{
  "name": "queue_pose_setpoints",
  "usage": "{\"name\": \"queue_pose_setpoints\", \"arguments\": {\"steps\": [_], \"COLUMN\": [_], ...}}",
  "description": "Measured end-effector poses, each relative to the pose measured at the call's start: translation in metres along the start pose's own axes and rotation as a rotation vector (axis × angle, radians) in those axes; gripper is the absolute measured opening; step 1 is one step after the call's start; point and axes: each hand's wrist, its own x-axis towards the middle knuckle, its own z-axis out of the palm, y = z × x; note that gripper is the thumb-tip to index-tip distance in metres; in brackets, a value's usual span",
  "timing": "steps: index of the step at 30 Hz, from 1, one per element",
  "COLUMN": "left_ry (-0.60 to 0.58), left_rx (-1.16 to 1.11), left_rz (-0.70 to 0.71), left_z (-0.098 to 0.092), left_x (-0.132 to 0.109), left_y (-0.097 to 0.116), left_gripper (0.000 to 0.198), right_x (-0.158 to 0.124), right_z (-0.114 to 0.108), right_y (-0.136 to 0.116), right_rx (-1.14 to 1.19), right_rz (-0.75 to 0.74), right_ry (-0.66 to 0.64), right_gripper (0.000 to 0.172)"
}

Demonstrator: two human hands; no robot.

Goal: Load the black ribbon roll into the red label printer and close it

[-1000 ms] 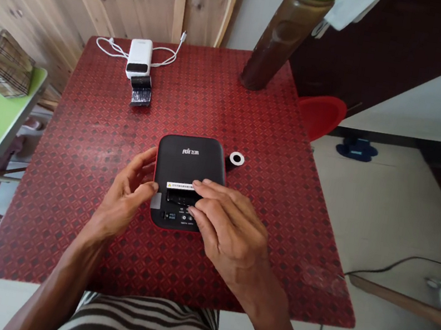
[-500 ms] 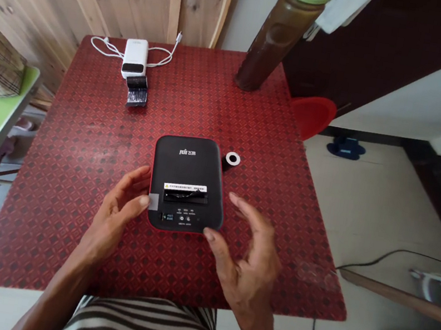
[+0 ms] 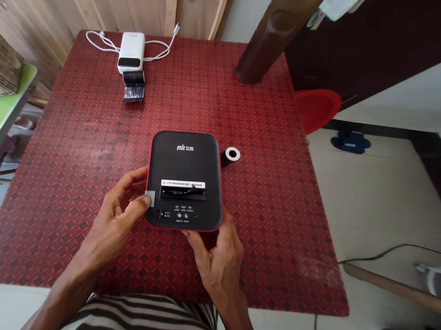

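Observation:
A flat black printer [image 3: 186, 168] with a red rim lies face up in front of me, its slot and small buttons towards me. My left hand [image 3: 124, 205] is closed at its left edge, the thumb pressing a grey tab [image 3: 149, 198] near the lower-left corner and the fingers along the side. My right hand [image 3: 220, 252] grips the lower-right corner, thumb at the front edge, fingers partly hidden along the right side. Just beyond the right edge stands a small black roll [image 3: 230, 156] with a white end and a dark core.
On the red patterned table [image 3: 75, 174], a small white device [image 3: 131, 53] lies at the back left with a white cable [image 3: 160, 56] and a black strip [image 3: 133, 91]. A tall brown bottle [image 3: 273, 36] stands at the back right. A red stool [image 3: 318, 108] is beyond the right edge.
My right hand has moved left from beside the printer and closed on its lower-right corner. My left thumb has come onto the grey tab. The view has shifted slightly.

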Motion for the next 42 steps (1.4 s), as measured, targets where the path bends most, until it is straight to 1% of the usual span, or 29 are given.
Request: {"name": "queue_pose_setpoints", "arguments": {"steps": [5,10,15,17,20,21,23,25,27,29,30,32,33,34,35,38,42], "left_ry": [0.007,0.046,0.039,0.034,0.027,0.023,0.013,-0.006,-0.027,-0.030,-0.028,-0.028,-0.034,-0.041,-0.047,-0.055,-0.055], "left_rx": [-0.008,-0.013,0.002,0.004,-0.017,-0.019,-0.004,0.022,0.060,0.099,0.114,0.129,0.130,0.129,0.127,0.122,0.129], "left_rz": [-0.011,-0.016,-0.024,-0.003,0.014,0.013,0.013,0.026,0.066,0.136,0.168,0.208,0.215,0.215,0.212,0.208,0.206], "left_z": [0.004,0.008,0.004,0.002,-0.002,-0.003,-0.004,-0.005,-0.006,-0.008,-0.009,-0.011,-0.011,-0.012,-0.013,-0.014,-0.014], "left_x": [0.000,0.001,0.001,0.001,0.000,0.000,0.000,0.001,0.002,0.003,0.003,0.004,0.005,0.005,0.006,0.006,0.006], "left_y": [0.005,0.005,0.000,-0.004,-0.010,-0.010,-0.010,-0.009,-0.009,-0.013,-0.015,-0.020,-0.022,-0.023,-0.024,-0.025,-0.024], "left_gripper": [0.046,0.046,0.050,0.050,0.051,0.052,0.054,0.055,0.057,0.060,0.061,0.062,0.063,0.063,0.064,0.065,0.065], "right_x": [-0.001,0.000,0.003,0.005,0.015,0.022,0.039,0.064,0.094,0.123,0.136,0.156,0.163,0.168,0.171,0.177,0.179], "right_z": [0.001,0.002,0.002,-0.005,-0.025,-0.032,-0.046,-0.052,-0.049,-0.038,-0.031,-0.015,-0.008,-0.002,0.003,0.009,0.002], "right_y": [0.000,0.000,0.000,0.001,-0.001,-0.004,-0.010,-0.018,-0.027,-0.036,-0.040,-0.047,-0.051,-0.054,-0.056,-0.061,-0.069], "right_rx": [0.008,0.008,0.017,0.026,0.038,0.030,-0.008,-0.039,-0.057,-0.099,-0.151,-0.314,-0.389,-0.447,-0.482,-0.515,-0.532], "right_rz": [0.034,0.018,0.015,0.006,-0.019,-0.026,-0.053,-0.143,-0.298,-0.392,-0.406,-0.378,-0.360,-0.346,-0.341,-0.349,-0.354], "right_ry": [-0.004,0.001,0.011,-0.026,-0.065,-0.053,-0.003,0.017,-0.048,-0.220,-0.328,-0.572,-0.666,-0.733,-0.770,-0.802,-0.822], "right_gripper": [0.055,0.058,0.058,0.058,0.059,0.056,0.043,0.033,0.029,0.026,0.024,0.020,0.020,0.021,0.024,0.028,0.025]}}
